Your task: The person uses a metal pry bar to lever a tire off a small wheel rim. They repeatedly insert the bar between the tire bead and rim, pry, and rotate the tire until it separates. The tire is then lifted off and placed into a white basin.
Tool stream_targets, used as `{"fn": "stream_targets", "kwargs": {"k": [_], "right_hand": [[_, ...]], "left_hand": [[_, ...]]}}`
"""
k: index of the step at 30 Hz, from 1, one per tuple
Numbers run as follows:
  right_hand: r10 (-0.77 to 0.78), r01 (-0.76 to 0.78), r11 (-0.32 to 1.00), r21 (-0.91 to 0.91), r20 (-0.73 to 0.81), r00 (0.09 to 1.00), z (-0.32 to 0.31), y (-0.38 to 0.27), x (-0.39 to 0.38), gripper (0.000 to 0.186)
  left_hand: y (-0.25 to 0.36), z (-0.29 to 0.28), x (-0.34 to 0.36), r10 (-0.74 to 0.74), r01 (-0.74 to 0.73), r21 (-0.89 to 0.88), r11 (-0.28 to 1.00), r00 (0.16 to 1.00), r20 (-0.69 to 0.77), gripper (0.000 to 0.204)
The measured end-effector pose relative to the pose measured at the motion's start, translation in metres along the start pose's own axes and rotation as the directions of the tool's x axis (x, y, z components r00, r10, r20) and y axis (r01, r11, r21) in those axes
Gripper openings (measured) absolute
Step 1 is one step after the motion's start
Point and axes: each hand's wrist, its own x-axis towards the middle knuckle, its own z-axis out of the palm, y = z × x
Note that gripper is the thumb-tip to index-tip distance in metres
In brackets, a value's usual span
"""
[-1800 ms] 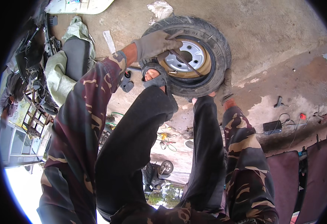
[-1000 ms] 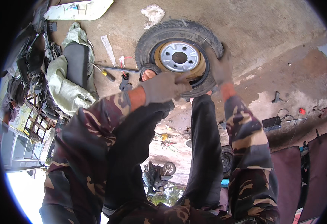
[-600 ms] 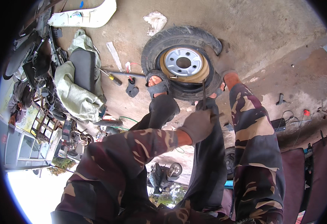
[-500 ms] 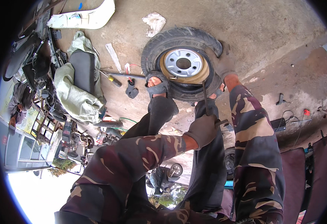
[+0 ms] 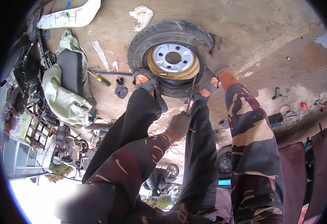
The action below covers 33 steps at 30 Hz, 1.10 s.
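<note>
A black tire (image 5: pixel 148 35) lies flat on the ground with a silver steel wheel rim (image 5: pixel 162 59) inside it. A tan band shows around the rim's near side, and a valve stem sticks out there. In my gloved left hand (image 5: pixel 180 125), closed over my right shin, is a metal tire lever (image 5: pixel 192 93). Its far end reaches the gap between rim and tire at the near right. My gloved right hand (image 5: pixel 216 56) grips the tire's right edge, fingers over the sidewall. Both my sandaled feet (image 5: pixel 145 83) press against the tire's near side.
Left of the tire lie a yellow-handled screwdriver (image 5: pixel 103 81), a long metal bar (image 5: pixel 115 74) and a black seat (image 5: pixel 70 71) on pale sacking. A white panel (image 5: pixel 70 15) sits at the far left. To the right are a black box (image 5: pixel 275 120) with cables and another wheel (image 5: pixel 224 161).
My left hand has swung left with the lever, tilting its handle toward my left. My right hand, blurred before, now shows more clearly at the tire's edge. The whole view has shifted slightly.
</note>
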Motion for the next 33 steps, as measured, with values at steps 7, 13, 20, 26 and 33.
{"fn": "stream_targets", "kwargs": {"k": [7, 13, 20, 26, 33], "right_hand": [[0.001, -0.007, 0.999, 0.039, 0.141, 0.99, -0.011, -0.002, 0.006, 0.098], [0.114, -0.089, 0.984, -0.152, 0.167, 0.979, -0.026, -0.027, 0.008, 0.103], [0.239, -0.152, 0.948, -0.281, 0.306, 0.922, -0.049, -0.055, 0.016, 0.11], [0.241, -0.203, 0.969, -0.145, 0.338, 0.91, -0.048, -0.049, 0.012, 0.111], [0.094, -0.107, 0.994, 0.013, 0.369, 0.925, -0.061, -0.104, -0.037, 0.111]], "left_hand": [[-0.013, -0.016, 0.002, 0.023, -0.036, 0.122, 0.992, 0.994, 0.107, 0.022], [-0.006, -0.056, -0.022, 0.022, -0.034, 0.037, 0.999, 0.953, 0.301, 0.029], [-0.025, -0.029, -0.021, -0.139, 0.065, 0.289, 0.955, 0.96, 0.242, 0.023], [0.001, -0.04, -0.015, -0.028, 0.052, -0.083, 0.995, 0.965, 0.26, 0.025], [0.019, -0.146, -0.043, 0.118, 0.001, -0.289, 0.957, 0.912, 0.394, 0.023]]}}
